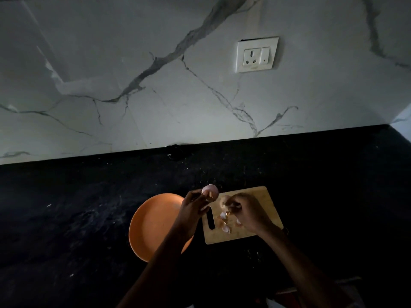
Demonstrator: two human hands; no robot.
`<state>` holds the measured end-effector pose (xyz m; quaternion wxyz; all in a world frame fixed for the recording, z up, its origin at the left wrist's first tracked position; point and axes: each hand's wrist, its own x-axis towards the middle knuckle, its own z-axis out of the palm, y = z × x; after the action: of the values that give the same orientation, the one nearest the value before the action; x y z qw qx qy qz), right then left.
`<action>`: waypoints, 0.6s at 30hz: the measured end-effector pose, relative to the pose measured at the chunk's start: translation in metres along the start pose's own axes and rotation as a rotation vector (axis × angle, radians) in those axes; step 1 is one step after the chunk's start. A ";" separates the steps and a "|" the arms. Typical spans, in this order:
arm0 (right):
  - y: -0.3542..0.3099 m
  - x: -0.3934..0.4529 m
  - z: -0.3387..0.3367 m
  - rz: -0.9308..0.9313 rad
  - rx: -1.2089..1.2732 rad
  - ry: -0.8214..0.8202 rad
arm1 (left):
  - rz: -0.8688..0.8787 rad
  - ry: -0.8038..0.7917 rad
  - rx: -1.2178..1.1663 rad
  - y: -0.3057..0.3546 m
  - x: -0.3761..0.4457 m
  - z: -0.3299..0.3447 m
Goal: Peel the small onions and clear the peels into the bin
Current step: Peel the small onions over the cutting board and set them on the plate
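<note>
Fingertips [205, 193] of the left hand [194, 206] pinch a pale, mostly peeled onion [210, 190] at lower centre, while the right hand [245, 213] pinches a peel scrap over the board [255, 192]. Peels [224, 225] litter it, uncleared; plate [151, 218] bare; no bin visible.

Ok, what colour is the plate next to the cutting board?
Orange. The plate shows best in the head view, left of the wooden cutting board.
</note>
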<state>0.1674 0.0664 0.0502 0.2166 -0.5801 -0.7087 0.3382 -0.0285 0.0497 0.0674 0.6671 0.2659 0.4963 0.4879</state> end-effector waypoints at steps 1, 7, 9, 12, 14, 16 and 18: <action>0.000 0.000 0.000 0.001 0.009 0.024 | -0.003 0.000 -0.005 0.000 0.001 0.000; -0.029 0.004 -0.015 0.098 0.263 0.047 | 0.035 -0.072 -0.010 0.002 0.004 0.011; -0.034 0.007 -0.017 0.084 0.294 0.068 | 0.033 -0.090 -0.002 0.005 0.005 0.014; -0.037 0.008 -0.020 0.083 0.301 0.118 | 0.031 -0.102 0.028 0.006 0.008 0.015; -0.039 0.008 -0.022 0.070 0.298 0.120 | 0.038 -0.105 0.054 0.009 0.009 0.015; -0.040 0.007 -0.024 0.058 0.303 0.108 | 0.060 -0.103 0.111 0.014 0.006 0.018; -0.040 0.007 -0.025 0.042 0.302 0.096 | 0.084 -0.124 0.162 0.019 0.003 0.022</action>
<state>0.1557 0.0752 0.0959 0.3278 -0.5713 -0.6262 0.4171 -0.0155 0.0624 0.0904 0.6516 0.3692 0.4803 0.4565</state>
